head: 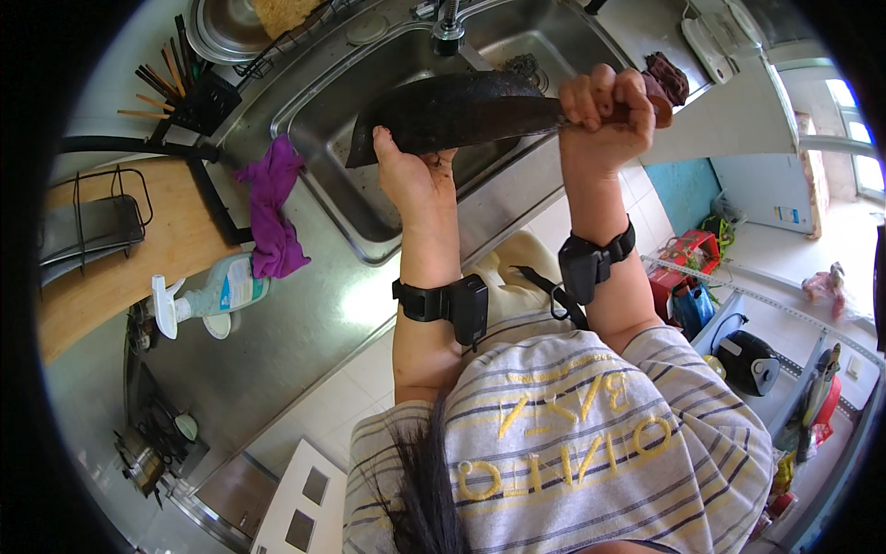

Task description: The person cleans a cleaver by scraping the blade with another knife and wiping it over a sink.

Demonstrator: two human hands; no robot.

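Observation:
A dark wok (450, 114) is held tilted on its side above the left basin of a stainless steel double sink (318, 159). My right hand (609, 104) is closed around its handle (661, 111), whose brown end shows past the fingers. At the near left part of the wok, my left hand (419, 173) grips the edge, thumb on the near face and the other fingers mostly hidden. Dark smudges mark the left fingers. Beyond the wok, a wire scouring pad (522, 66) lies in the right basin near its drain. The faucet (448, 31) stands between the basins.
On the counter to the left lie a purple cloth (273, 208) and a spray bottle (214, 294). A black chopstick holder (208, 104) and a wooden board (166, 215) are farther left. A dark brown cloth (668, 77) rests right of the sink.

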